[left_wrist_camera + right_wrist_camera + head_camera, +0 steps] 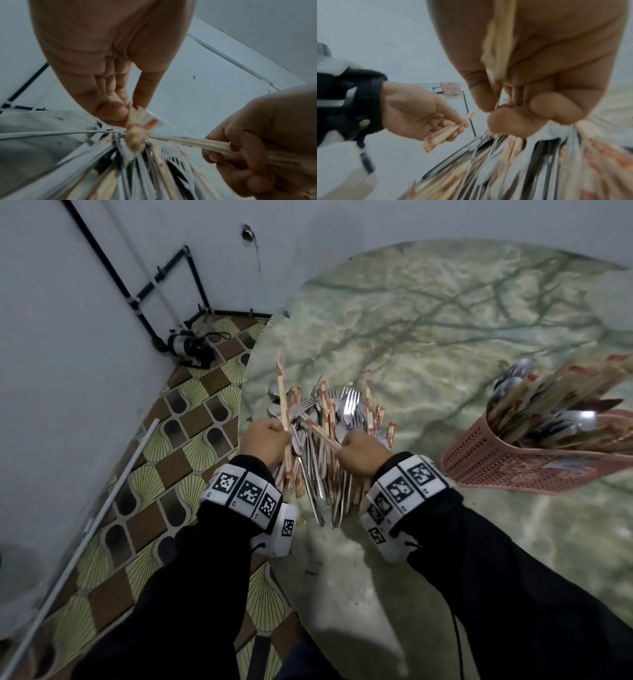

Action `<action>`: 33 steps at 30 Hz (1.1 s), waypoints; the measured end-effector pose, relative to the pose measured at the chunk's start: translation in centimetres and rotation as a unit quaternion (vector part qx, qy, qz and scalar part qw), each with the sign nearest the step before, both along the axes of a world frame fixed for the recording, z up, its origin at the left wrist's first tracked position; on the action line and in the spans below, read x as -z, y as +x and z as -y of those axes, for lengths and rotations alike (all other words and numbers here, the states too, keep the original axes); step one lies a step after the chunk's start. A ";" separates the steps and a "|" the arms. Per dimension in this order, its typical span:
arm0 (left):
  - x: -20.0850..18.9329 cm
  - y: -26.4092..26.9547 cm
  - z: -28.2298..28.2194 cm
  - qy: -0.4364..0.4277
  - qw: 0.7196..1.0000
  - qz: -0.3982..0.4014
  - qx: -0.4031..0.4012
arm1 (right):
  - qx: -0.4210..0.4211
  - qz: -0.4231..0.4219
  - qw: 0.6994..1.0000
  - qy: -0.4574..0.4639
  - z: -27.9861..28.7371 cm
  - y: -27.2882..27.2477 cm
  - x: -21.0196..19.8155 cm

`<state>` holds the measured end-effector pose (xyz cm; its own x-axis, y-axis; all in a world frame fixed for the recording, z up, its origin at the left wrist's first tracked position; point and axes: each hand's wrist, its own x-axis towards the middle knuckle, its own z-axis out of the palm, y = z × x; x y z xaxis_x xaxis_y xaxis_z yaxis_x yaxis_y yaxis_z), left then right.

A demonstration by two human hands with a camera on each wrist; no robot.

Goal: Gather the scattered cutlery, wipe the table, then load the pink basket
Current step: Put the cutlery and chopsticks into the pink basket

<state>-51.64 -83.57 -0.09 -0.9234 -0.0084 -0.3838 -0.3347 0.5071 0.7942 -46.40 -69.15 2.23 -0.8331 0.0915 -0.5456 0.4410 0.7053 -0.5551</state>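
Head view: left hand [265, 436] and right hand [363, 448] both over the cutlery pile [325, 422], which lies at the near left edge of the round marbled table [428, 330]. Pile is forks, spoons and paper-wrapped chopsticks, lying roughly parallel. Left hand fingers curled around one wrapped chopstick pair [282, 392] that stands up and away from the person. Right hand fingers curled around another wrapped pair [320, 431] that slants toward the left hand. Pink basket [507, 463] sits on the table well to the right of the pile, tilted or lying over, already holding spoons and wrapped chopsticks. Patterned floor tiles [171, 446] and black pipes [137, 292] on the wall to the left.

Left wrist view: thumb and fingers of the left hand pinch the end of the wrapped pair [137, 128]; the right hand [260, 142] grips its own wrapped pair [197, 142]. Cutlery below is blurred.

Right wrist view: right hand closed on its chopsticks [498, 56], which run through the fist; left hand [419, 116] holds its pair [443, 135] in curled fingers. Pile below blurred
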 end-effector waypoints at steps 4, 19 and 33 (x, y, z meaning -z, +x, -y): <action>-0.6 0.6 -1.7 0.043 0.999 -0.005 0.030 | 0.054 -0.005 0.998 -0.017 -1.5 -0.2 -0.7; 1.2 1.5 -4.6 -0.002 0.999 0.012 0.030 | -0.022 0.058 0.998 0.004 -5.9 2.6 -3.0; 1.8 1.1 -5.3 0.012 1.000 -0.013 0.011 | -0.018 -0.023 0.994 0.104 -6.9 2.4 -4.0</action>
<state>-50.58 -78.23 -1.85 -0.9330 0.0206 -0.3592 -0.3027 0.4950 0.8145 -43.99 -62.24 6.25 -0.8611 0.1686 -0.4797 0.3916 0.8216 -0.4143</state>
